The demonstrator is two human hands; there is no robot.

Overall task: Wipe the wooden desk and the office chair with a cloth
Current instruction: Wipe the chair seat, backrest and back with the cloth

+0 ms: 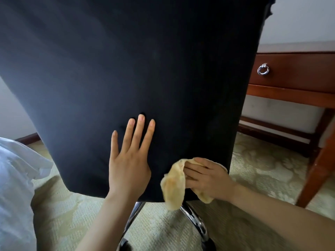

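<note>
Right hand (208, 180) presses yellow cloth (174, 187) on black chair (126, 69).

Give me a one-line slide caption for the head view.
Left hand braces the black chair back while the right hand presses a yellow cloth to its lower edge.

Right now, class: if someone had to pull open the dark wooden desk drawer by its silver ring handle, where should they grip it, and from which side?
Grip the lower arc of the silver ring handle, coming straight at the front of the dark wooden desk drawer. The ring hangs from a top mount against the flat face, so fingers likely hook in from below.
</note>
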